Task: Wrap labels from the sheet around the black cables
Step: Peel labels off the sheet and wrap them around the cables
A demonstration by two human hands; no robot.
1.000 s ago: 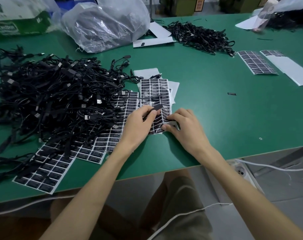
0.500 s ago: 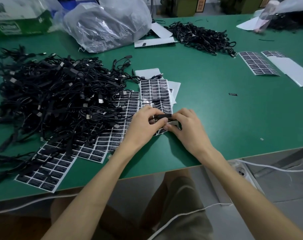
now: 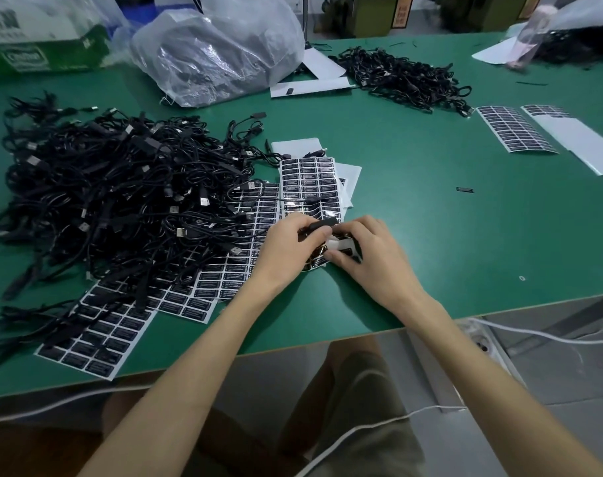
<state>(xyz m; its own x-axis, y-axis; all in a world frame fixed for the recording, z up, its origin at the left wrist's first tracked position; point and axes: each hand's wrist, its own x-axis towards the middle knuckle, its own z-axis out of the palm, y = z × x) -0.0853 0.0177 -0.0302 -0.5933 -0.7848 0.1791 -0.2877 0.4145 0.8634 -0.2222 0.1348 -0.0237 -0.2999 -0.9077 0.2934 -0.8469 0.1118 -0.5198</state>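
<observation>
A big tangle of black cables (image 3: 114, 201) covers the left of the green table (image 3: 465, 242). Label sheets (image 3: 308, 182) with rows of black stickers lie beside and under it. My left hand (image 3: 289, 241) pinches the black block of one cable (image 3: 322, 224) just above the sheet's near end. My right hand (image 3: 372, 256) is right next to it, its fingers curled around the sheet's lifted near corner, where the white backing (image 3: 338, 243) shows. A label's dark edge sits by the right fingers.
A second pile of black cables (image 3: 406, 77) lies at the back, right of a crumpled plastic bag (image 3: 220, 49). More label sheets (image 3: 513, 129) and white backing paper lie far right. One loose label (image 3: 464, 190) sits on the mat. White cords hang below the table's front edge.
The cable block came down from above the sheet to meet my right hand. My right hand has lifted and curled the sheet's near corner, showing white backing.
</observation>
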